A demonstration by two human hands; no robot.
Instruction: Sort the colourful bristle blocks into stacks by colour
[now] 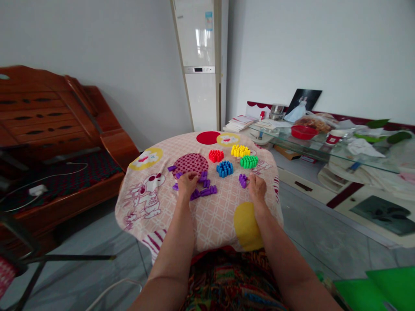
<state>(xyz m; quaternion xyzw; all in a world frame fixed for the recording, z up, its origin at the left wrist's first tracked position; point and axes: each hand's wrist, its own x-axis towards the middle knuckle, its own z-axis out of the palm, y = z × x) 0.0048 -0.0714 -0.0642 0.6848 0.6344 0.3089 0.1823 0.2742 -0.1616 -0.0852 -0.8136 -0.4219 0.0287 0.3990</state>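
Loose purple peg-shaped pieces (207, 191), mostly lying on their sides, are scattered around my left hand (188, 183). Its fingers are bent and drawn together among them; what they pinch, if anything, is hidden. At the right, my right hand (257, 188) has its fingers closed at the edge of a small upright purple cluster (243, 180), apparently on one of its pieces. Beyond the hands stand tight groups of similar pieces: blue (225, 169), red (216, 155), yellow (240, 150) and green (249, 162).
A patterned pink cloth (214, 224) covers the round table. A wooden bench (42, 112) stands left, a tall white cabinet unit (201, 95) behind. To the right, a glass shelf (350, 151) carries a red bowl (304, 132), a paper cup (333, 137) and bags.
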